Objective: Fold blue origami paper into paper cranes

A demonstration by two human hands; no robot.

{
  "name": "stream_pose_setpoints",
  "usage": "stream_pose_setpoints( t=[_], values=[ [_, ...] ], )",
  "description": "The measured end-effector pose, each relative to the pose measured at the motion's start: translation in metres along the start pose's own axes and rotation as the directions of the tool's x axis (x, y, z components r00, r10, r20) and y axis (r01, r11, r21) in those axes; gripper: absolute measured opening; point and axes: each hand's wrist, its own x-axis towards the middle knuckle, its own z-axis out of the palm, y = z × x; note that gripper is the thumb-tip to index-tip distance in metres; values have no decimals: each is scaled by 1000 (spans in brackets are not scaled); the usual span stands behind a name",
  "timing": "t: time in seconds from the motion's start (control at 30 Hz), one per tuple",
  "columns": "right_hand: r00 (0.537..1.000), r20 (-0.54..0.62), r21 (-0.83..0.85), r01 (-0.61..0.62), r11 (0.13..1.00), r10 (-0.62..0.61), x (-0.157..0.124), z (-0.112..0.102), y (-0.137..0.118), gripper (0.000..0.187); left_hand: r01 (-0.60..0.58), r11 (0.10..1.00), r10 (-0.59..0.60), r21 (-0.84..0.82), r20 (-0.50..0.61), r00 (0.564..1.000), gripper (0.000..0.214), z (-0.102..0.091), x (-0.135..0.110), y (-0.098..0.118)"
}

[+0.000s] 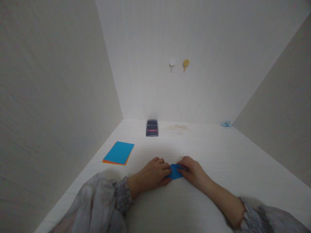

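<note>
On white tabletop (211, 149), left hand (155, 173) touching, right hand (193, 172) pinching blue paper (175, 172)

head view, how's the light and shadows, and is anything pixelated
Head view: dim, greyish light, the left wall darker than the back wall; same head view: soft shadows on the white tabletop around the blue paper; head view: the dark object near the back wall is pixelated, its details unreadable.

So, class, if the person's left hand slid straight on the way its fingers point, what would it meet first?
The blue paper, which the left hand seems to touch at its near edge; beyond that, probably the right hand, though exact heights are unclear.
</note>
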Motion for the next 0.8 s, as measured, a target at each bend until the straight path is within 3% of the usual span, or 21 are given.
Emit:
stream_pose_setpoints(
  t=[0.17,0.27,0.8],
  values=[
    [960,96,-10,264,965,-262,-3,-9,3,18,3,1000,-3,18,-5,1000,26,1,0,0],
    [925,149,-58,361,931,-349,-5,-11,4,22,2,1000,-2,29,-5,1000,26,5,1,-1],
    [854,244,-232,511,827,-459,-8,-9,17,32,18,1000,-19,26,22,1000,26,14,8,-3]
  ],
)
